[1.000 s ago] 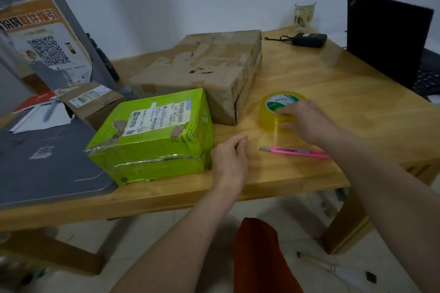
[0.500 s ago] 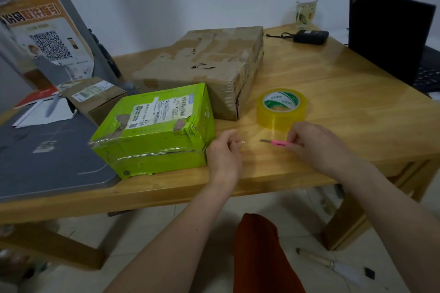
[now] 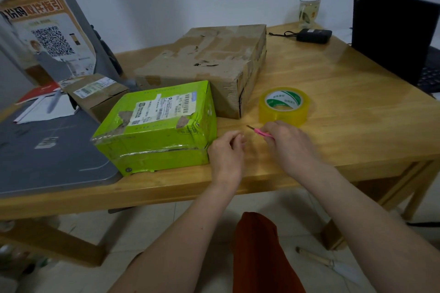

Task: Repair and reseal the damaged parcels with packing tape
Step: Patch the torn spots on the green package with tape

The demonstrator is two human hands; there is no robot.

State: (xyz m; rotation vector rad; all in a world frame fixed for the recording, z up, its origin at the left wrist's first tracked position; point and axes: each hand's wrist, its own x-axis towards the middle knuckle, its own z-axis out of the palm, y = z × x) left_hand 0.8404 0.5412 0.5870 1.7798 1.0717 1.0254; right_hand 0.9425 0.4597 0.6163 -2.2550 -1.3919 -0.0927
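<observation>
Packing tape roll (image 3: 284,106) upright on desk (image 3: 345,102), released since a second ago; right hand (image 3: 289,145) now just below it, grip pinching pink knife (image 3: 260,132). Left hand (image 3: 226,152) loosely curled, beside green parcel (image 3: 154,126); torn brown parcel (image 3: 207,64) left of tape.

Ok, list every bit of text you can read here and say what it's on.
"取件指引": orange heading on the leaning grey poster board; the characters before it are cut off.
White shipping label on the green wrapped parcel: barcode and print, too small to read.
Label on the small brown cardboard box: too blurred.
Green-and-white core label of the yellowish packing tape roll: characters unreadable.
Poster board: a QR code; small print illegible.
</observation>
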